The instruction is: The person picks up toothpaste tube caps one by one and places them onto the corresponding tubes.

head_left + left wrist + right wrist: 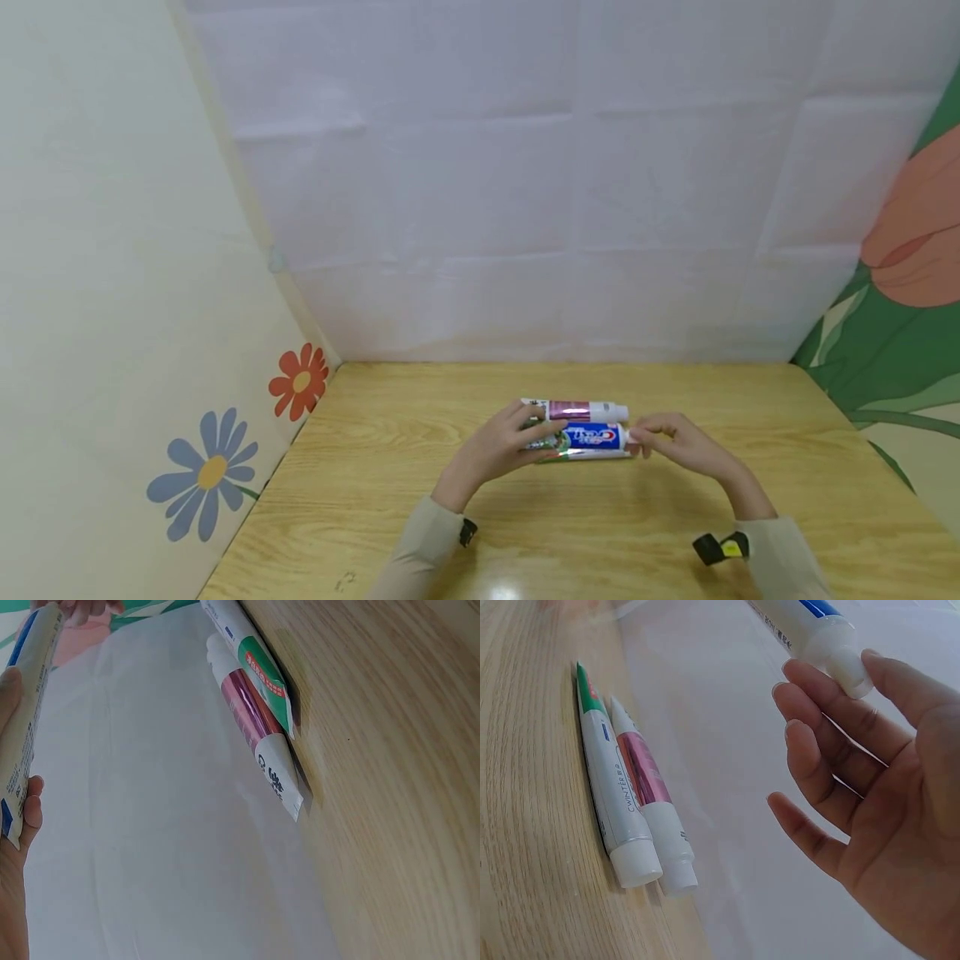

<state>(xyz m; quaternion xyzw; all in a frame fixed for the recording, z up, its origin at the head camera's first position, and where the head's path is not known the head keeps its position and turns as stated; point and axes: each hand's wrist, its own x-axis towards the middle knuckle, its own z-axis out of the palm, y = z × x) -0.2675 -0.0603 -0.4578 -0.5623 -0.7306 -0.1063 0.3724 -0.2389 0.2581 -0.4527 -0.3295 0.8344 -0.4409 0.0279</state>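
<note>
A blue and white toothpaste tube [592,436] is held above the table, lying crosswise. My left hand [495,442] grips it by its flat end, thumb and fingers on opposite sides. At the other end, my right hand [686,446] pinches the white cap [847,671] between thumb and fingers. The cap sits at the tube's mouth; whether it is loose cannot be seen. Below the held tube, a pink and white toothpaste tube [646,769] and a white and green toothpaste tube [615,787] lie side by side on the table, apart from both hands.
The wooden table [375,467] reaches back to a white sheet [465,183] with fold creases. A wall with painted flowers [212,471] stands at the left, and a leaf and tulip print [922,225] at the right.
</note>
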